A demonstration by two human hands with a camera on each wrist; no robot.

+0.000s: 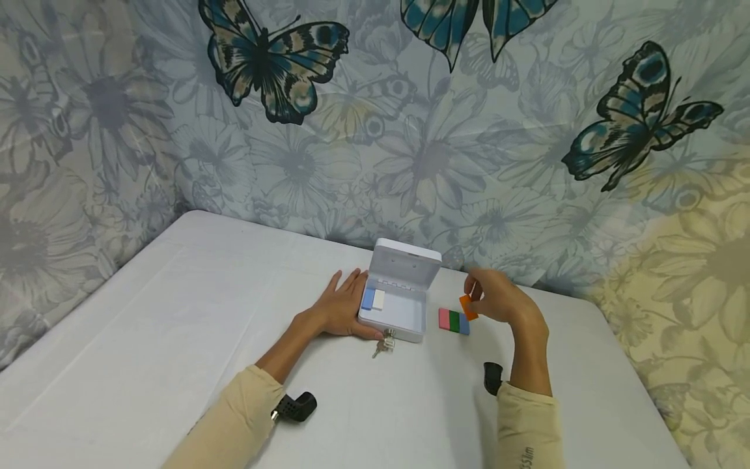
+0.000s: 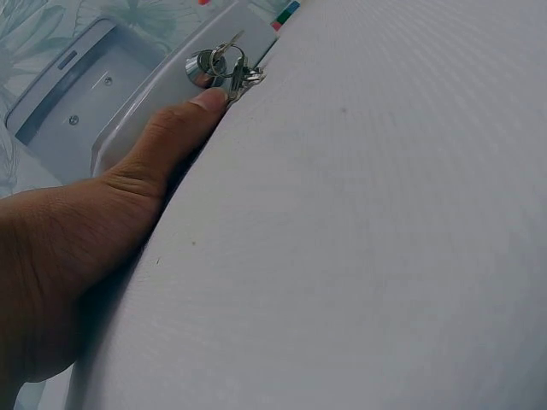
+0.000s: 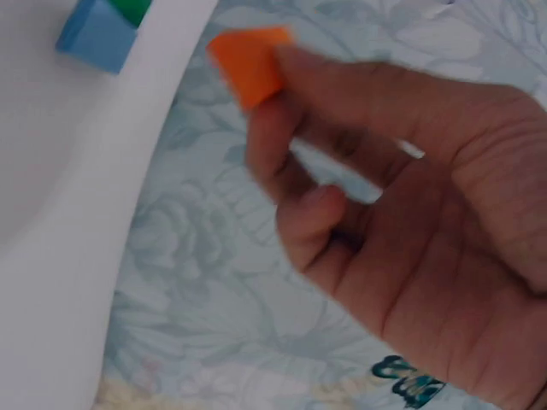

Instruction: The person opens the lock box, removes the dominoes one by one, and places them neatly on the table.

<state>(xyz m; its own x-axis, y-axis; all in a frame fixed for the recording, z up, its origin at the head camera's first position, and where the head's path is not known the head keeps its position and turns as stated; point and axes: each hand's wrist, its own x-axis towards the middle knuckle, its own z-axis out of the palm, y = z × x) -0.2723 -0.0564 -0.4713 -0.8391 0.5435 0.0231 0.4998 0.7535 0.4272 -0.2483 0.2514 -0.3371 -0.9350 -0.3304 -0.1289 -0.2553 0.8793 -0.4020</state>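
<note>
A white metal cash box stands on the table with its lid raised. Inside, at its left end, lie a blue block and a white block. My left hand rests against the box's left side, fingers straight and spread, thumb along the front near the lock and its keys. My right hand pinches an orange block between thumb and forefinger. Just below it on the table, pink, green and blue blocks lie side by side, right of the box.
A white-covered table reaches back to a wall hung with floral and butterfly cloth. Black wrist-worn devices sit at both sleeves.
</note>
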